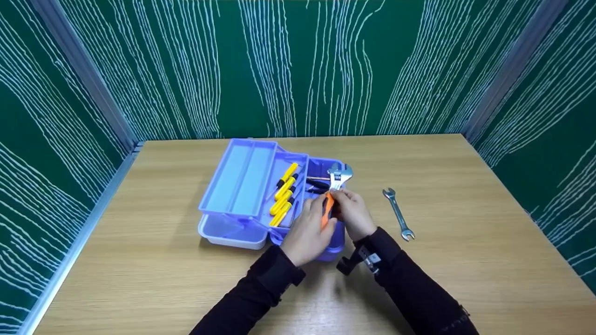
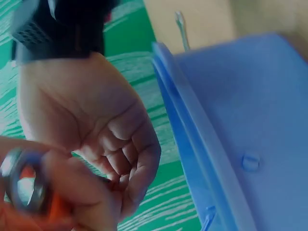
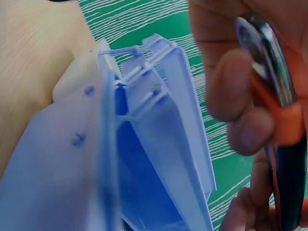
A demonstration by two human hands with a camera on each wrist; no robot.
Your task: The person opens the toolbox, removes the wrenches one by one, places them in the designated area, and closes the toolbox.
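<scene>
An adjustable wrench (image 1: 336, 179) with a silver head and an orange and black handle hangs over the right side of an open blue toolbox (image 1: 242, 179). Both hands grip its handle: my left hand (image 1: 308, 225) from the left, my right hand (image 1: 351, 207) from the right. In the left wrist view the wrench's ring end (image 2: 21, 185) shows between fingers, with the right hand's palm (image 2: 110, 130) behind it. The right wrist view shows the wrench handle (image 3: 279, 91) held by curled fingers (image 3: 231, 86) next to the toolbox wall (image 3: 144, 144).
Several yellow screwdrivers (image 1: 284, 195) lie in the toolbox's raised tray, and dark tools (image 1: 319, 184) lie in the box under the wrench. A silver open-end spanner (image 1: 398, 214) lies on the wooden table (image 1: 465, 186) to the right. Green patterned walls enclose the table.
</scene>
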